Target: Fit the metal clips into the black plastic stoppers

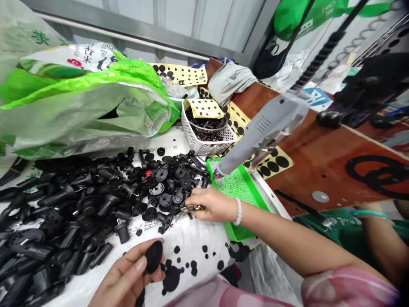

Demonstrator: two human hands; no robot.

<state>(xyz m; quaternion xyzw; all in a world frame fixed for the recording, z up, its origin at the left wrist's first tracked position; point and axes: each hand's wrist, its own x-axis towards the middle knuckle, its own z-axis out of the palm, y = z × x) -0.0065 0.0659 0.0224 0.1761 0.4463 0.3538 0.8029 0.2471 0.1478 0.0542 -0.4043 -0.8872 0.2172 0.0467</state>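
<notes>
My left hand, low in the picture, is closed with thumb and fingers on a round black plastic disc, which is tilted with one face toward me. My right hand wears a pale bead bracelet and reaches over the right edge of a heap of black plastic parts. Its fingers are curled on small shiny brownish metal pieces, whose exact kind I cannot make out. Round slotted black discs lie just left of these fingers.
A green perforated tray stands beside my right wrist, under a grey electric screwdriver that hangs at a slant. White baskets with small parts stand behind. Green-and-white bags line the back left. Black dots lie on the white sheet.
</notes>
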